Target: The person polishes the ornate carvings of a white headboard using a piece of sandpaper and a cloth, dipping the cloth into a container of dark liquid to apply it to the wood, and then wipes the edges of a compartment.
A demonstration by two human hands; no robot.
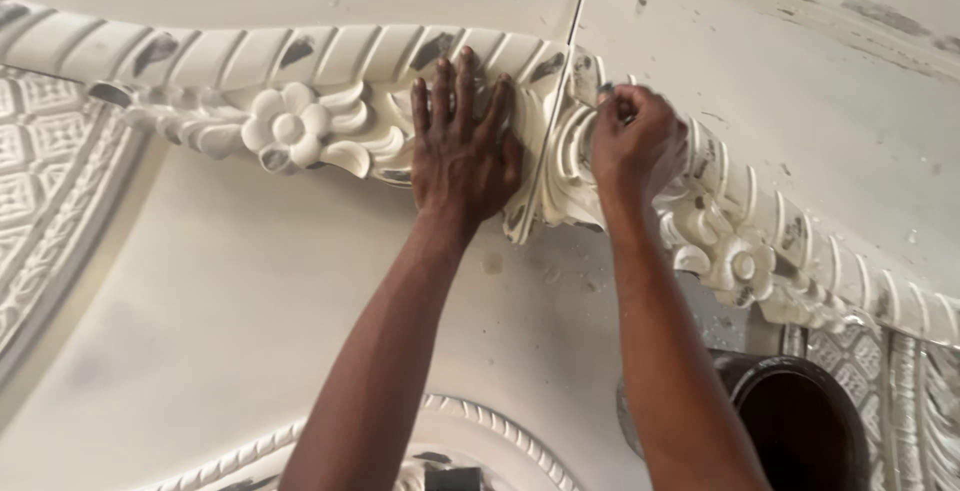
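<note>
Nearest, at the lower right, sits a dark round bucket. Beyond it the two forearms reach up, hands apart. The left hand lies flat, fingers spread, pressing on the white carved plaster moulding, just right of a flower rosette. The right hand is closed, pinching a small tool, too hidden to identify, against the moulding beside a thin seam. Farther off spreads the plain plaster surface.

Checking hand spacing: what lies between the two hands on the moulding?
In the head view, a thin straight seam crosses the carved moulding between the flat left hand and the closed right hand.
</note>
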